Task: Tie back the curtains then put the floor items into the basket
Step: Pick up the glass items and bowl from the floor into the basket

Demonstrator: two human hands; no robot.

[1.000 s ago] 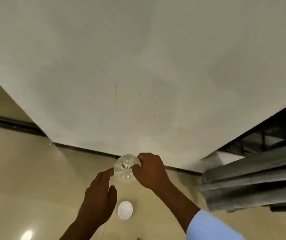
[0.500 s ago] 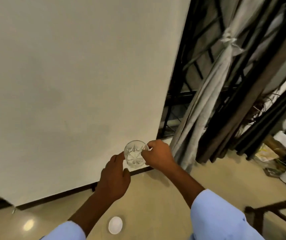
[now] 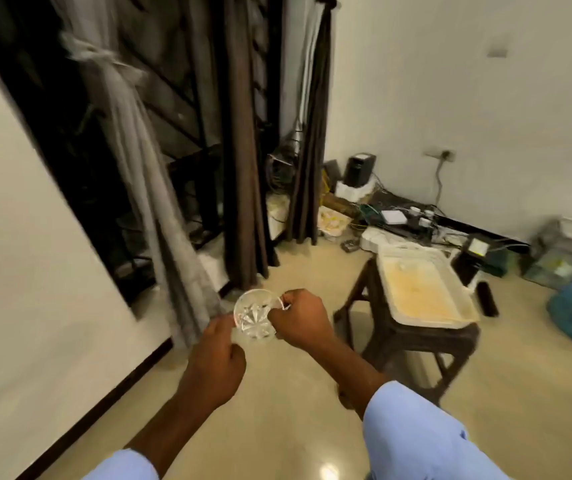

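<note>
This is a room in a home, by the look of it: a glossy cream tiled floor [image 3: 277, 427], plain white walls [image 3: 468, 98], and a barred window hung with a knotted grey sheer curtain [image 3: 128, 109] and brown drapes [image 3: 243, 168]. A speaker [image 3: 359, 169], cables [image 3: 412, 216] and boxes crowd the far corner, near a dark wooden stool [image 3: 412, 337] carrying a white tray [image 3: 423, 289].

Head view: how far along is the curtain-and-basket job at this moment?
Done: the pale curtain is knotted back. In hand: both hands, left hand and right hand, hold a cut glass. Left: dropping it in the white basket on the stool; other floor items unclear.
</note>
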